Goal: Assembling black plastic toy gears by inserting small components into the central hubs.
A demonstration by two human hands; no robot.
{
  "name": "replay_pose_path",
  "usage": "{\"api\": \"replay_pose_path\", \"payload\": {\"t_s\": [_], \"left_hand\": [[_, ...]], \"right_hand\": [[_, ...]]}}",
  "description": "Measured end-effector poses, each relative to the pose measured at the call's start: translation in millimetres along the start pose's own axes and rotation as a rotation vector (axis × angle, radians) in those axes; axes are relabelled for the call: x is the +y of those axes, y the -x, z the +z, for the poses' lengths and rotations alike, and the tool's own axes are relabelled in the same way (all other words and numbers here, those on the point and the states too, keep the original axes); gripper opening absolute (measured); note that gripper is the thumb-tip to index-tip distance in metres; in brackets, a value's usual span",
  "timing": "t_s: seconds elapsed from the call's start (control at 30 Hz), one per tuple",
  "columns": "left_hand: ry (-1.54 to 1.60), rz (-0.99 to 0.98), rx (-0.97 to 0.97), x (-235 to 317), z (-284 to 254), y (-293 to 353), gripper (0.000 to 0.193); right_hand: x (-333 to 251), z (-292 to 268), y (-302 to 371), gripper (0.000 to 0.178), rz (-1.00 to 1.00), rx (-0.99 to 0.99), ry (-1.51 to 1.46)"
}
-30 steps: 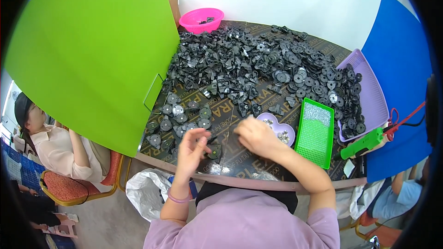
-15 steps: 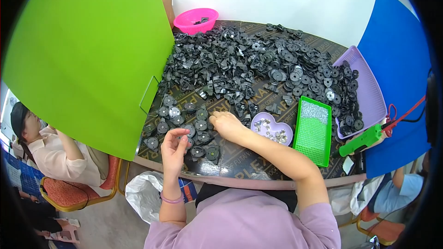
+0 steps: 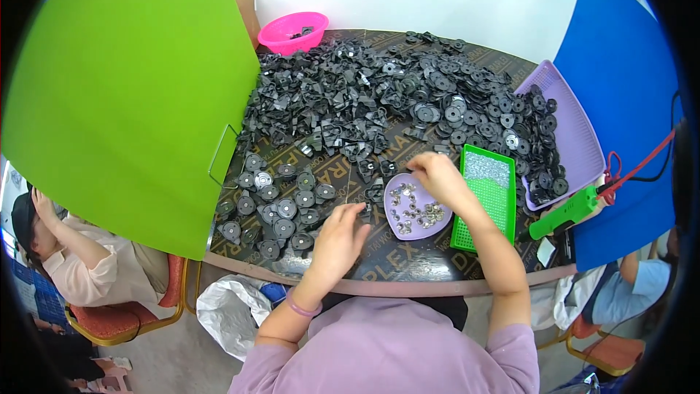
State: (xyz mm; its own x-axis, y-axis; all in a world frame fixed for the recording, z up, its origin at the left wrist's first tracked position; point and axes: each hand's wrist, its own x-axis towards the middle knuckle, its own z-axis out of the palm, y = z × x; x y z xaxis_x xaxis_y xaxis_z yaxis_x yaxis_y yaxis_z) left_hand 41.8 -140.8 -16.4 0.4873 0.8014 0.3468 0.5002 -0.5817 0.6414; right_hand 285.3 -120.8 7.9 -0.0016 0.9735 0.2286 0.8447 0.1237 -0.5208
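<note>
My left hand [image 3: 340,239] hovers over the table's near side, thumb apart from the fingers, with nothing seen in it. A small black plastic part [image 3: 374,191] lies just beyond its fingertips. My right hand [image 3: 440,176] is above the far right edge of a lilac heart-shaped dish [image 3: 392,223] with small shiny metal pieces. Its fingers are bent and drawn together; whatever they may hold is hidden. Left of my left hand lie several round black assemblies [image 3: 286,209] with metal centres. A large heap of black plastic parts [image 3: 321,91] covers the table's far side.
A green mesh tray [image 3: 484,204] of small silvery pieces stands right of the dish. Beyond it are a lilac basket [image 3: 580,138], black discs [image 3: 503,106] and a green-handled tool [image 3: 565,213]. Green [image 3: 131,95] and blue [image 3: 620,117] panels flank the table; a pink bowl [image 3: 281,45] stands far left.
My right hand has moved right, from beside the round assemblies to the heart-shaped dish. My left hand has shifted right, away from the assemblies. The view has shifted slightly.
</note>
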Motion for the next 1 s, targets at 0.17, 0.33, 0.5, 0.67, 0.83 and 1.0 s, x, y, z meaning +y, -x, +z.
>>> {"api": "replay_pose_path", "payload": {"t_s": [0.17, 0.33, 0.5, 0.67, 0.83, 1.0], "left_hand": [[-0.303, -0.125, -0.125, 1.4, 29.7, -9.4, 0.047], [-0.296, -0.131, -0.108, 2.3, 31.7, -13.4, 0.035], [-0.182, -0.086, -0.153, -9.7, 33.9, -10.9, 0.029], [-0.097, 0.008, -0.161, -7.2, 25.6, -9.0, 0.029], [0.082, -0.081, -0.042, 0.2, 7.8, -8.8, 0.034], [0.279, -0.122, -0.037, 1.5, -3.6, -13.0, 0.038]], "right_hand": [[3.6, 11.0, 24.4, 0.014, -0.183, -0.117, 0.206], [8.2, 32.4, 21.9, 0.010, -0.310, -0.013, 0.328], [10.8, 42.6, 20.0, 0.012, -0.355, -0.035, 0.427], [15.7, 43.6, 20.6, 0.012, -0.348, -0.067, 0.441], [20.5, 41.6, 21.0, 0.010, -0.331, -0.072, 0.281], [20.7, 32.2, 16.4, 0.010, -0.300, -0.161, 0.303]]}}
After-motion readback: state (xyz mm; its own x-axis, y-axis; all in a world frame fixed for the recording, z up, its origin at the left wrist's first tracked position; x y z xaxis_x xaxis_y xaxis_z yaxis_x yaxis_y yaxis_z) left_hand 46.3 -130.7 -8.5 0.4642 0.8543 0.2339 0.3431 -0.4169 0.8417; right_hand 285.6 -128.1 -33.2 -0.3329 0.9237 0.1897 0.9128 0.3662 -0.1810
